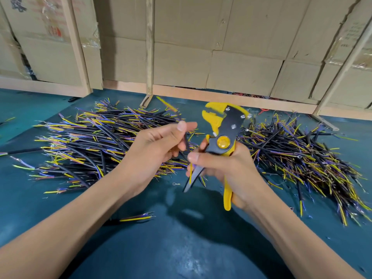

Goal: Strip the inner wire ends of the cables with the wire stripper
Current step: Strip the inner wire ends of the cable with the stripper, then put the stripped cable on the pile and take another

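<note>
The left hand (161,141) pinches one black cable (186,140) above the worktop's (181,238) middle; the right hand (227,168) grips the wire stripper (223,135). Best feed one inner wire squarely into its upturned head.

hidden: stripper (225,127) handles mostly inside right hand (227,170) | blurred: cable (186,140) pinched by left hand (159,143) | cut off: right pile (314,158) at frame edge
</note>
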`<action>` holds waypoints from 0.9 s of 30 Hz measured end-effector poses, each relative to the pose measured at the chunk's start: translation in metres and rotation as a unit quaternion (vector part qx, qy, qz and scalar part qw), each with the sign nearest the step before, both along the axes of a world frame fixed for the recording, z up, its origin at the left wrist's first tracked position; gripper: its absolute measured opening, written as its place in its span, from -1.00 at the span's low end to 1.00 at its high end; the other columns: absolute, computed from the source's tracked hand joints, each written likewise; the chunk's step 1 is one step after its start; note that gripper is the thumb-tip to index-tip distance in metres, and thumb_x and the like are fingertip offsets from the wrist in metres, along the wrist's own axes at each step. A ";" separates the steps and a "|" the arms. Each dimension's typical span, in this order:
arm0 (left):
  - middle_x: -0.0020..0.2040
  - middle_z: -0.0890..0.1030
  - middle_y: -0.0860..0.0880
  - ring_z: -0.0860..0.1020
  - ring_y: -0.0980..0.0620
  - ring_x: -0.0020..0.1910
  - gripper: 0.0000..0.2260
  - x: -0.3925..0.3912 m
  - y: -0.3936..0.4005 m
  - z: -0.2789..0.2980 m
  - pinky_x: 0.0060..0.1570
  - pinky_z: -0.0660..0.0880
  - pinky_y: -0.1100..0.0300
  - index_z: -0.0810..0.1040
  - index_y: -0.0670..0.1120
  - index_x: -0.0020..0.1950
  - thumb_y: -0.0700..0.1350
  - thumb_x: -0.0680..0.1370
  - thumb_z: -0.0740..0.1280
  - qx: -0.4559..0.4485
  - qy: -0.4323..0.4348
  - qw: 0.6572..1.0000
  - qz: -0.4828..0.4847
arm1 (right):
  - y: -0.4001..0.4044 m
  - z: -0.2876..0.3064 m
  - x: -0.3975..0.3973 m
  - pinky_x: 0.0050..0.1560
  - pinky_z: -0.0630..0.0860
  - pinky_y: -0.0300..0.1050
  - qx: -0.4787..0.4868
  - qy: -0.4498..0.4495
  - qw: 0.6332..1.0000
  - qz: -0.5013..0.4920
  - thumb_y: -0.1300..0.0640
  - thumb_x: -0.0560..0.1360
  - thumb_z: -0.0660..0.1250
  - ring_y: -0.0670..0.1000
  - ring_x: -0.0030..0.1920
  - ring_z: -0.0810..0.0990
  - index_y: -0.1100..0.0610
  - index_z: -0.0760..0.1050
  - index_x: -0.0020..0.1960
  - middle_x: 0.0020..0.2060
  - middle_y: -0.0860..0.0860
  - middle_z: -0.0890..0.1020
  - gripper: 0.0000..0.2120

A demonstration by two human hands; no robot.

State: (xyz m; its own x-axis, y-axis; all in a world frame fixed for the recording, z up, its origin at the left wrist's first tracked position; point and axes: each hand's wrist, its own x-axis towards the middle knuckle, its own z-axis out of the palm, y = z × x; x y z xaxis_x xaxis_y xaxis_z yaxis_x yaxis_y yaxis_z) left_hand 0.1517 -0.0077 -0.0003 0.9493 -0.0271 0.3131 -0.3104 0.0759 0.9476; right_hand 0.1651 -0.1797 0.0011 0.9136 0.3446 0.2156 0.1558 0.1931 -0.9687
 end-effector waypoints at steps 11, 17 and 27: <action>0.40 0.41 0.23 0.23 -0.05 0.36 -0.65 0.018 0.000 -0.024 0.16 0.14 0.00 0.45 0.16 0.40 -0.06 0.62 0.22 0.728 -0.177 0.650 0.129 | -0.053 0.027 0.032 -0.10 0.69 -0.03 0.330 0.134 0.894 -0.271 0.29 0.54 0.42 0.09 -0.19 0.71 0.22 0.57 -0.10 -0.19 0.10 0.69 -0.94; 0.03 0.68 0.07 0.59 -0.14 0.05 -0.82 0.014 0.005 -0.009 0.08 0.35 -0.06 0.71 -0.02 0.16 -0.11 0.59 0.39 0.552 -0.380 0.713 0.206 | -0.065 0.028 0.034 -0.03 0.70 0.00 0.332 0.131 0.883 -0.305 0.14 0.56 0.45 0.11 -0.16 0.72 0.16 0.54 0.09 -0.07 0.09 0.69 -0.83; -0.02 0.71 -0.18 0.71 -0.15 -0.21 -0.72 -0.014 -0.021 -0.009 -0.31 0.61 0.11 0.53 -0.17 0.30 -0.14 0.62 0.26 -0.139 0.021 0.985 -0.099 | -0.039 0.017 0.019 -0.24 0.65 0.08 0.087 0.019 0.996 0.028 0.29 0.41 0.42 0.15 -0.32 0.66 0.14 0.55 -0.13 -0.29 0.12 0.65 -0.90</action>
State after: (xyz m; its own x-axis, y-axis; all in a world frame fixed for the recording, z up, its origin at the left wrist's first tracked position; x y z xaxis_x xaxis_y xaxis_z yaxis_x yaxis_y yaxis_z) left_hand 0.1376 -0.0286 -0.0095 0.9464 -0.1318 0.2948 -0.2238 0.3902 0.8931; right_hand 0.1846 -0.2188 0.0186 0.9026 0.3564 0.2414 0.1033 0.3652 -0.9252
